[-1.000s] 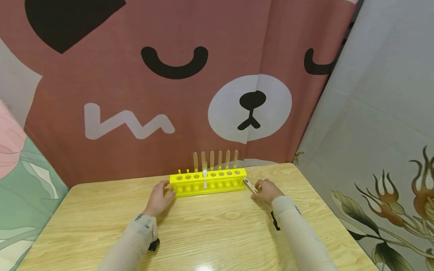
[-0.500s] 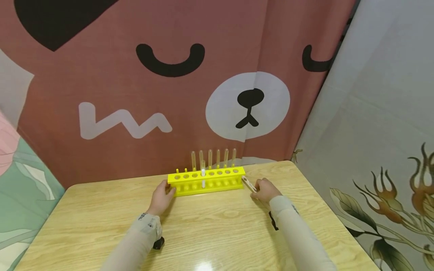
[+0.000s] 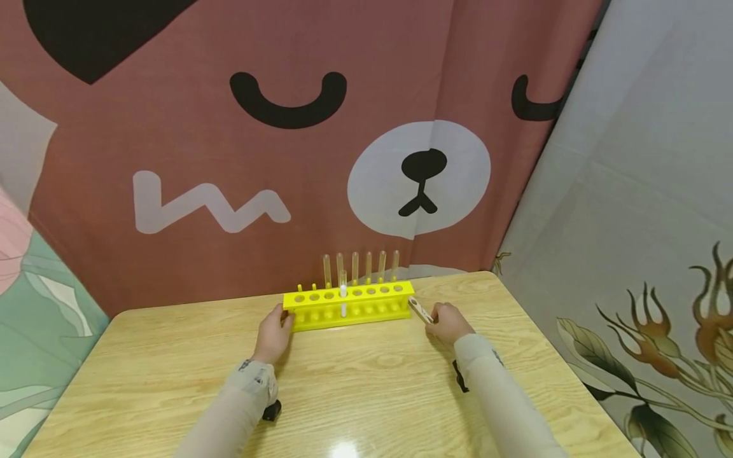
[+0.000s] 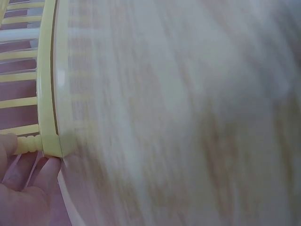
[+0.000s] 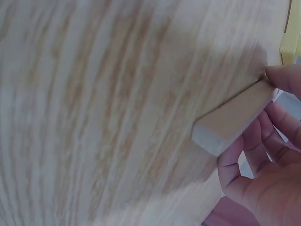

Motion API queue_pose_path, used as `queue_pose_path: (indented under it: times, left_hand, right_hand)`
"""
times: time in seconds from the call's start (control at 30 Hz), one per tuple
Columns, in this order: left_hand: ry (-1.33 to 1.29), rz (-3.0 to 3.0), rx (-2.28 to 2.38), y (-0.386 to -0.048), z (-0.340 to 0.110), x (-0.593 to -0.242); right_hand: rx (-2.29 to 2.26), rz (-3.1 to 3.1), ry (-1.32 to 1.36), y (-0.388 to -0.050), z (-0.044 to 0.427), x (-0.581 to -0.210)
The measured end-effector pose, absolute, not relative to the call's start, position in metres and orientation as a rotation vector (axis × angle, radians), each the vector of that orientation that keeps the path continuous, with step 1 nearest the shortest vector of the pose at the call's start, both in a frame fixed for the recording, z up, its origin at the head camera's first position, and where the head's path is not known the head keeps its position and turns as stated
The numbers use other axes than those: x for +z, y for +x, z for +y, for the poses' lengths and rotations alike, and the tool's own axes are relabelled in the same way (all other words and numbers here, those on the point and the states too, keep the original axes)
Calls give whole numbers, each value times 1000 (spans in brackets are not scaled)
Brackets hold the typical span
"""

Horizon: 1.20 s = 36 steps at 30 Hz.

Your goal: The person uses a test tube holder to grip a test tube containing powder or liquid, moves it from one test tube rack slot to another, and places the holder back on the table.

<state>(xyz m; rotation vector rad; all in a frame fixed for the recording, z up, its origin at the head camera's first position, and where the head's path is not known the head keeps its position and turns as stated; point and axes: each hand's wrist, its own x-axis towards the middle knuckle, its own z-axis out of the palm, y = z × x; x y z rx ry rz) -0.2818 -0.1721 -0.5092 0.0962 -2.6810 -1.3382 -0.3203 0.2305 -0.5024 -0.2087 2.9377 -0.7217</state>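
Observation:
A yellow test tube rack (image 3: pixel 364 298) stands at the back of the wooden table. One test tube (image 3: pixel 343 291) with white contents is upright in one of its holes. Several clear tubes (image 3: pixel 355 267) sit upside down on the pegs along its rear. My left hand (image 3: pixel 272 335) holds the rack's left end; the left wrist view has thumb and fingers around its end post (image 4: pixel 29 144). Beyond the right end, my right hand (image 3: pixel 449 323) grips a wooden test tube clamp (image 3: pixel 420 310). Close up, the clamp's blunt end (image 5: pixel 230 120) lies between thumb and fingers, low over the table.
The light wooden table (image 3: pixel 355 388) extends in front of the rack and to both sides. A curtain with a bear face (image 3: pixel 309 178) hangs directly behind it. On the right is a grey flowered curtain (image 3: pixel 630 210).
The left hand has closed in on the rack's left end, its fingers now against it. The right hand and clamp are nearly unmoved; the head view shifted slightly.

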Motion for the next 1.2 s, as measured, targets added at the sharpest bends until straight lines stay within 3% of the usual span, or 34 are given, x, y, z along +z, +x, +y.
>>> queue_pose_path:
  times: [1.2]
  left_hand:
    - [96,-2697,-1265,-284,-176,-515]
  right_hand:
    - [-820,3024,-70,-315,230,-508]
